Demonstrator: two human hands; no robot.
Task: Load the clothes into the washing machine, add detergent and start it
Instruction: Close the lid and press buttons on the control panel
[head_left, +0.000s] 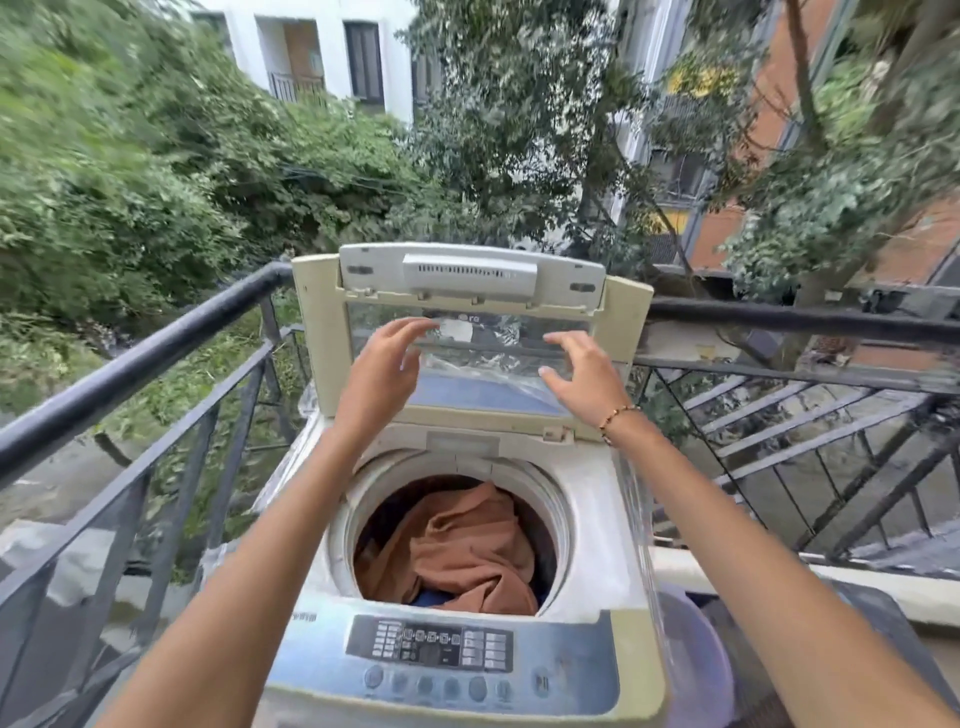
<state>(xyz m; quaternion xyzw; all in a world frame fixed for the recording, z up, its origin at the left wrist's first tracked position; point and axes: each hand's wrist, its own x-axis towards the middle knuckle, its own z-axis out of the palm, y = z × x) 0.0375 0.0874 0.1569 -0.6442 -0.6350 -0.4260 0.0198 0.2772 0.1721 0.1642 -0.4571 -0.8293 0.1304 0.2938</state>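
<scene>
Washing machine (592, 525): one unit, top-loading, standing at the centre near the observer against a black railing (130, 364) on an outdoor balcony. Its folding lid (467, 291) is raised upright at the far edge of the cabinet, with the clear panel facing the observer.

Drum opening: one, round, holding a brown garment (467, 551) that fills most of the visible mouth; a sliver of blue cloth shows at its near edge. At least two items are therefore inside, and no exact count is possible.

Control panel (431, 649): one, along the near edge, with a row of round buttons beneath a display. Whether the display is lit cannot be determined.

Hands: two, both empty. The left hand (382, 369) and right hand (584, 376) are raised in front of the lid panel with fingers spread wide. Contact with the lid cannot be confirmed.

Bracelet (615, 421): one, beaded, on the right wrist.

Assessment: loading appears complete and the lid is the matter in hand. No detergent container is in view, so its status is unknown. The next move calls for drawing the lid down level over the drum, then pressing start on the near panel.
</scene>
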